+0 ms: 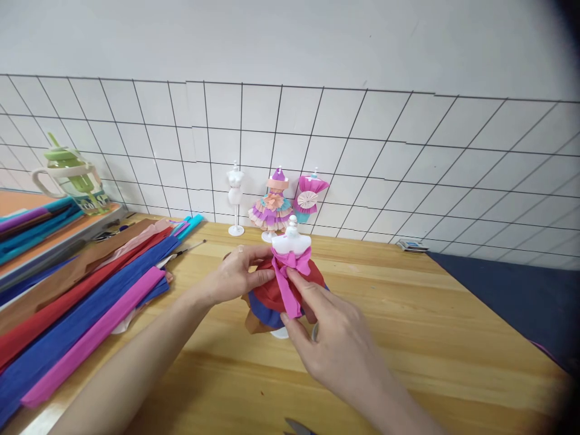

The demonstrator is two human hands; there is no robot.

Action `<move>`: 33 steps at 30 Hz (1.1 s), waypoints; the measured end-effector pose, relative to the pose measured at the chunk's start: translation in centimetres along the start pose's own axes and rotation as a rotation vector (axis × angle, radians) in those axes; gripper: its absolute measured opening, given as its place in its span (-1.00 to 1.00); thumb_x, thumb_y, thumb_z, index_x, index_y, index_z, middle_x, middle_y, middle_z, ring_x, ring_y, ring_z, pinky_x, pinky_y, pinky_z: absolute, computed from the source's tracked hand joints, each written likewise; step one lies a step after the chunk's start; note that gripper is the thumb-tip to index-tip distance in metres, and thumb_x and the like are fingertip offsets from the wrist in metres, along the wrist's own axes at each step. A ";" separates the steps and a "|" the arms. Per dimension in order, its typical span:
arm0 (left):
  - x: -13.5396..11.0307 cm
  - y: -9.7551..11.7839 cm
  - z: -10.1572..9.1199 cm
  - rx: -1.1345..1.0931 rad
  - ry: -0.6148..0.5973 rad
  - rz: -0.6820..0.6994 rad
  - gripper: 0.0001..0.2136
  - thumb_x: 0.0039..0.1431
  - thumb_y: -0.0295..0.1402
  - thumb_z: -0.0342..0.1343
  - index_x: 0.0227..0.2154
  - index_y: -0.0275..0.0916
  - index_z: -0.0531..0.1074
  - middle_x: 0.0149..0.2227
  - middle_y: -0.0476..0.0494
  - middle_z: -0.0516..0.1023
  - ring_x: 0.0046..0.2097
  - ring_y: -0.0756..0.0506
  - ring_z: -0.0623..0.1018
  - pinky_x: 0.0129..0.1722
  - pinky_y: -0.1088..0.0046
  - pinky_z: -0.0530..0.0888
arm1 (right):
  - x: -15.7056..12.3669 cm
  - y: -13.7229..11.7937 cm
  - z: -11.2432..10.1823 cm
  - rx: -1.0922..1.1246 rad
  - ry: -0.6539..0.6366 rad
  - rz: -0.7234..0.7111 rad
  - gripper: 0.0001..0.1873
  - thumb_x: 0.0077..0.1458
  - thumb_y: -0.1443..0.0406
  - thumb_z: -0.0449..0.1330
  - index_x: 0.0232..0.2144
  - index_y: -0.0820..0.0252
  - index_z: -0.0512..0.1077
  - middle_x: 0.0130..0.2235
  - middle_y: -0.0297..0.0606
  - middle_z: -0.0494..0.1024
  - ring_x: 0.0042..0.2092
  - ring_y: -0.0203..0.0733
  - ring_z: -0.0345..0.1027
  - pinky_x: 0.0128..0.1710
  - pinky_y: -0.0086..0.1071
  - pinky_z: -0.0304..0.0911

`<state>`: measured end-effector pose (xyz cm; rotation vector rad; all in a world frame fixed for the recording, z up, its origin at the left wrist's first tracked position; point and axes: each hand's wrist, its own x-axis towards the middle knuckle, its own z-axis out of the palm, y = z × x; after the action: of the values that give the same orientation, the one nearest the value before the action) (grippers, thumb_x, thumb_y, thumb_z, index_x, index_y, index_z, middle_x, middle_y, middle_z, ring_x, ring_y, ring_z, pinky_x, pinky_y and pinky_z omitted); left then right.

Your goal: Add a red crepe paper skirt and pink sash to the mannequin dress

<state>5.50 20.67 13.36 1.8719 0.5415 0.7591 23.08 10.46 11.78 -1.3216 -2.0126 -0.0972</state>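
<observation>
A small white mannequin [292,243] stands in front of me, dressed in a pink crepe paper top and a layered skirt [268,294] of red, blue and brown crepe paper. From its waist hangs a pink crepe paper strip [289,295]. My left hand [240,273] grips the dress at the waist, its thumb on the red layer and its other fingers partly hidden behind. My right hand [328,323] has its index finger on the top of the strip and its thumb at the lower end; its remaining fingers are largely hidden.
Along the grid wall stand a bare mannequin [235,196] and two dressed ones, one ruffled [272,211], one pink [309,196]. Crepe paper strips [90,338] lie left, near a green-lidded cup [77,178]. Scissors [299,426] show at the bottom edge. A dark mat [502,296] lies right.
</observation>
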 end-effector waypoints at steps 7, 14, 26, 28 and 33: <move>-0.5 0.2 -0.3 -0.038 0.096 -0.168 -0.72 0.15 -0.30 0.08 -0.11 -0.19 0.53 -0.16 -0.10 0.58 -0.10 -0.13 0.50 -0.11 0.40 0.44 | 0.1 -0.2 -0.7 -0.052 -0.011 -0.043 -0.51 0.11 0.36 0.05 0.10 0.37 0.35 -0.38 -0.14 0.58 -0.51 -0.17 0.38 -0.55 -0.29 0.30; -0.8 0.4 0.0 0.091 0.245 -0.159 -0.71 0.21 -0.13 0.03 -0.28 -0.19 0.57 -0.17 -0.09 0.59 -0.04 -0.18 0.46 -0.01 0.37 0.38 | 0.1 0.0 -0.7 -0.140 -0.009 -0.057 -0.51 0.12 0.38 0.00 0.11 0.36 0.34 -0.39 -0.16 0.61 -0.53 -0.18 0.40 -0.55 -0.31 0.29; -0.5 1.4 0.3 0.030 0.166 -0.148 -0.71 0.21 -0.17 0.02 -0.27 -0.23 0.56 -0.22 -0.08 0.59 -0.09 -0.14 0.49 -0.09 0.41 0.42 | -0.4 0.0 -0.3 -0.211 0.008 -0.093 -0.48 0.13 0.39 0.00 0.16 0.34 0.27 -0.43 -0.22 0.60 -0.53 -0.14 0.43 -0.57 -0.32 0.25; -0.4 1.7 0.3 0.030 0.176 -0.147 -0.67 0.21 -0.11 0.02 -0.30 -0.27 0.55 -0.23 -0.11 0.58 -0.12 -0.14 0.49 -0.13 0.41 0.42 | -0.4 0.2 -0.4 -0.169 -0.026 -0.067 -0.47 0.13 0.39 0.00 0.16 0.34 0.27 -0.46 -0.25 0.58 -0.55 -0.16 0.39 -0.58 -0.33 0.23; -0.1 2.8 0.7 0.044 0.104 -0.179 -0.66 0.12 -0.16 0.11 -0.17 -0.30 0.52 -0.14 -0.19 0.56 -0.12 -0.16 0.50 -0.17 0.41 0.43 | -0.6 0.6 -0.8 -0.056 -0.117 0.017 -0.44 0.13 0.38 0.00 0.20 0.33 0.24 -0.60 -0.40 0.43 -0.63 -0.26 0.24 -0.61 -0.40 0.14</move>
<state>6.01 19.02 15.71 1.8028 0.7864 0.7329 24.13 9.95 11.79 -1.4079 -2.1100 -0.0700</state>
